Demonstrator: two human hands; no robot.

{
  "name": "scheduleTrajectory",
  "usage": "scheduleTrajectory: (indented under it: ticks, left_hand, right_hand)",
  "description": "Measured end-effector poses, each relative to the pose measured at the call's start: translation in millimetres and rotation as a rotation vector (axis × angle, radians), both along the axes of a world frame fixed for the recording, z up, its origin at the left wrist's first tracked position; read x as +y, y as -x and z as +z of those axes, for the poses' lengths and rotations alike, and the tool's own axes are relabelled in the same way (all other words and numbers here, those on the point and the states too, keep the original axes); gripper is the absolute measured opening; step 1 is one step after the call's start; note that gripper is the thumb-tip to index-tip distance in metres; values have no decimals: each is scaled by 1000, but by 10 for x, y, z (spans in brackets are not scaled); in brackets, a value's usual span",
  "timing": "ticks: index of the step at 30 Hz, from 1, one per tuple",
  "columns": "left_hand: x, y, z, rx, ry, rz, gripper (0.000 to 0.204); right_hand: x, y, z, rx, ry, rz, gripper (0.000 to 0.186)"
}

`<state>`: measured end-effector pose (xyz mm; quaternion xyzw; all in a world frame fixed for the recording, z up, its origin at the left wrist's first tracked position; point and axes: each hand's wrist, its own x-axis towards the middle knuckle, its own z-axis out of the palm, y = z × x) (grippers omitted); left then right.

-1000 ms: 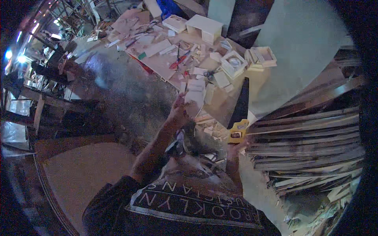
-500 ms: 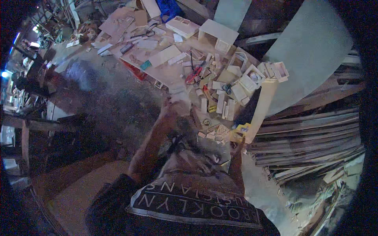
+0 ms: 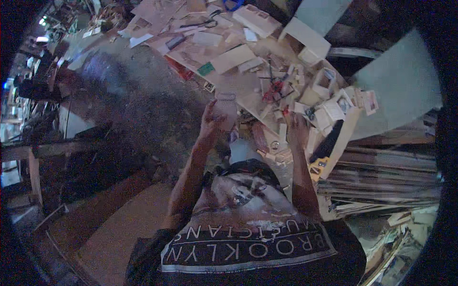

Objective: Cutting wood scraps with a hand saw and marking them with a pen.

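My left hand (image 3: 211,121) grips a pale flat wooden piece (image 3: 226,106) with a lined top, just off the worktable's left edge. My right hand (image 3: 298,127) reaches over small wood strips, fingers extended, near a small red object (image 3: 286,111); blur hides exact contact. The handsaw (image 3: 321,163), with dark blade and yellow handle, lies along the table's right side, to the right of my right hand. A red-handled tool (image 3: 275,91) sits among offcuts above both hands. Small white wooden boxes (image 3: 344,105) crowd the right end of the worktable (image 3: 253,106).
A blue object (image 3: 233,5) is at the back. A large pale panel (image 3: 396,90) leans at right, above stacked long boards (image 3: 377,177). A wooden frame (image 3: 34,171) stands at left beside the dusty floor (image 3: 138,105). A brown board (image 3: 109,219) lies lower left.
My right hand has let go of the saw handle and moved up and left onto the offcuts; the saw now lies down. My left hand has risen slightly with the pale piece.
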<state>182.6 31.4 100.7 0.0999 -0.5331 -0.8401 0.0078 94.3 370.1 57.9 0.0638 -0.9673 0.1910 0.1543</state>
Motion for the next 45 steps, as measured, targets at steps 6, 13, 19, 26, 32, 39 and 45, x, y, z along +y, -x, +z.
scheduleTrajectory:
  ticks: [6, 13, 19, 26, 32, 39, 45]
  left_hand:
    - [-297, 524, 362, -179, -5, 179, 58]
    - [-835, 967, 119, -76, -4, 202, 53]
    - [-707, 1574, 81, -189, 12, 34, 48]
    - [-742, 2055, -101, -151, 967, -321, 16]
    - [-599, 2097, -439, 415, 1079, -134, 17]
    - [-731, 2174, -461, 263, 1184, -362, 20]
    - [-712, 2224, -417, 331, 1144, -446, 34]
  right_hand:
    - [-1117, 1136, -255, -124, -104, -172, 38]
    - [-1135, 1313, -467, -513, 237, -266, 42]
    - [-350, 1321, -610, -436, 616, -79, 50]
    - [-1253, 947, 679, -617, 421, 137, 43]
    - [-1808, 851, 409, -390, 560, 180, 44]
    - [-2145, 892, 466, -310, 275, 65, 31]
    - [-2253, 859, 346, -381, 317, 30, 28]
